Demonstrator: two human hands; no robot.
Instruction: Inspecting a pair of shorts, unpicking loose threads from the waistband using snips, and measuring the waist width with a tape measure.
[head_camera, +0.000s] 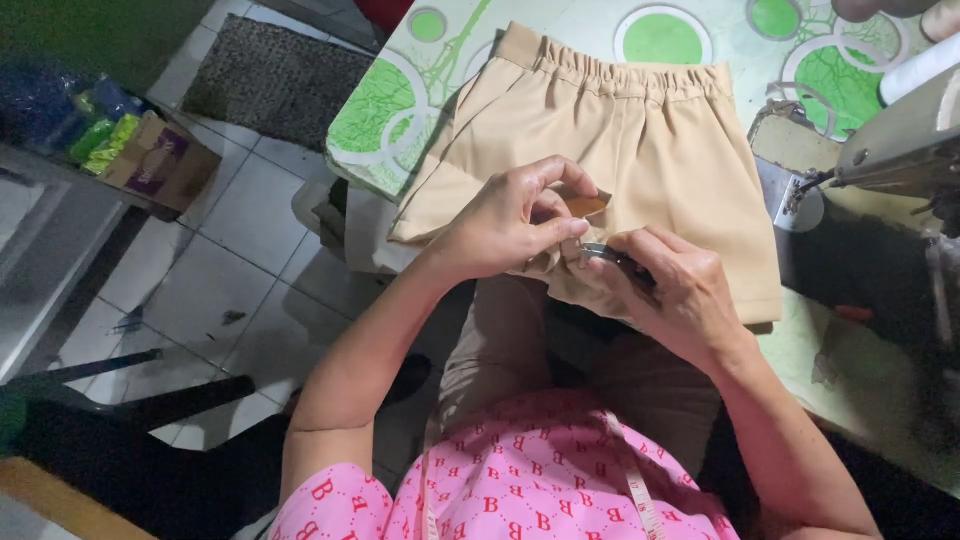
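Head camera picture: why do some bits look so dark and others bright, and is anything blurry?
In the head view, light falls mostly on the tan shorts and the green-and-white tablecloth; the lower left corner and the area under the sewing machine sink into shadow. The left hand and right hand are fairly sharp, while the small metal tool is hard to make out. Edges bend slightly, as with a wide lens.

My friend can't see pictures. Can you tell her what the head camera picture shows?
A person's left hand pinches a fold of tan shorts while the right hand holds a small metal tool against the cloth. The shorts lie on a table with green circles, beside a sewing machine.
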